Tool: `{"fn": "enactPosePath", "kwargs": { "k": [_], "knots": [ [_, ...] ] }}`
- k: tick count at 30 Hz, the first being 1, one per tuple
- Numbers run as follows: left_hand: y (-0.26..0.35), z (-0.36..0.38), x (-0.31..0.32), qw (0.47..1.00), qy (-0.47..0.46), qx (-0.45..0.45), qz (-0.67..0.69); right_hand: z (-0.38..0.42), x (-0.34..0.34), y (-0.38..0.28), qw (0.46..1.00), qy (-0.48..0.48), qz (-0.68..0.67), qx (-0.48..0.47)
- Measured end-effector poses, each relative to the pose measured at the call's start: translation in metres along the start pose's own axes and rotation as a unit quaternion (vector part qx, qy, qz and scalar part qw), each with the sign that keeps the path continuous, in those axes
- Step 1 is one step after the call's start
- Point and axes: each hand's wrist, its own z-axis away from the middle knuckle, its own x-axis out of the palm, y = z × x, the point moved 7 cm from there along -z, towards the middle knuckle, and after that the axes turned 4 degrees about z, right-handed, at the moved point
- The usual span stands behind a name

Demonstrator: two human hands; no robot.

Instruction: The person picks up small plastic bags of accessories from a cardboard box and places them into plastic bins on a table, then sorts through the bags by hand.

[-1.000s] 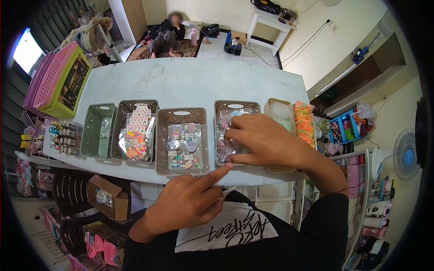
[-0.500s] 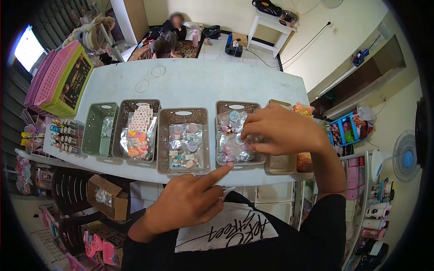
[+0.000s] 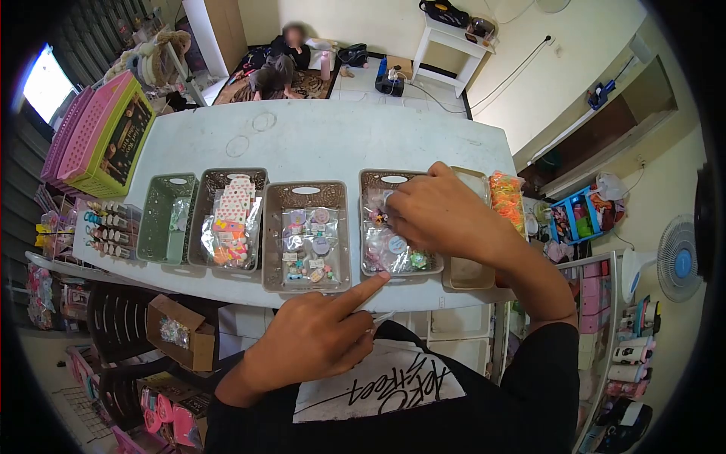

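My right hand reaches into a grey-brown basket of small clear packets holding colourful trinkets and round labels. Its fingers are bent and pinched downward; the hand hides what lies at their tips. My left hand is in front of this basket, its index fingertip at the front rim. The other left fingers curl around a clear plastic packet, of which only a thin edge shows. Beside it stands another basket with trinket packets and round labels.
Left along the table are a basket of patterned cards and a green basket. A beige basket and orange packets are on the right. A cardboard box sits below the front edge. Someone sits on a rug beyond.
My right hand has shifted left and slightly up within the basket, uncovering a green-trinket packet near its front right corner. My left hand stays in place.
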Motion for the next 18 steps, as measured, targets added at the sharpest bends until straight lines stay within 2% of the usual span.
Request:
{"fn": "enactPosePath", "kwargs": {
  "k": [1, 3, 4, 6, 7, 9, 12, 16, 18],
  "knots": [
    [0.0, 0.0, 0.0, 1.0, -0.004, -0.001, 0.0, 0.003, -0.003, 0.0, 1.0, 0.0, 0.0, -0.001],
    [0.0, 0.0, 0.0, 1.0, -0.008, -0.003, 0.0, 0.014, -0.024, -0.002, 0.988, 0.126, -0.074, -0.045],
    [0.0, 0.0, 0.0, 1.0, -0.007, -0.004, -0.001, 0.017, -0.022, -0.002, 0.988, 0.126, -0.074, -0.045],
    [0.0, 0.0, 0.001, 1.0, -0.008, -0.004, -0.001, 0.024, -0.016, -0.013, 0.979, 0.107, -0.124, -0.119],
    [0.001, 0.0, 0.001, 1.0, -0.003, -0.001, -0.003, 0.024, -0.018, -0.014, 0.979, 0.108, -0.124, -0.118],
    [0.001, 0.0, 0.001, 1.0, 0.001, 0.002, -0.004, 0.017, -0.005, -0.012, 0.998, -0.002, -0.037, -0.059],
    [0.0, 0.0, 0.0, 1.0, 0.003, -0.002, -0.004, 0.015, -0.002, -0.011, 0.997, -0.028, -0.051, -0.047],
    [0.001, 0.0, 0.0, 1.0, 0.006, -0.004, 0.0, 0.017, -0.003, -0.009, 0.988, -0.003, -0.108, -0.106],
    [0.001, 0.0, 0.0, 1.0, 0.007, -0.006, 0.003, 0.017, -0.003, -0.01, 0.969, -0.003, -0.187, -0.161]
  ]
}}
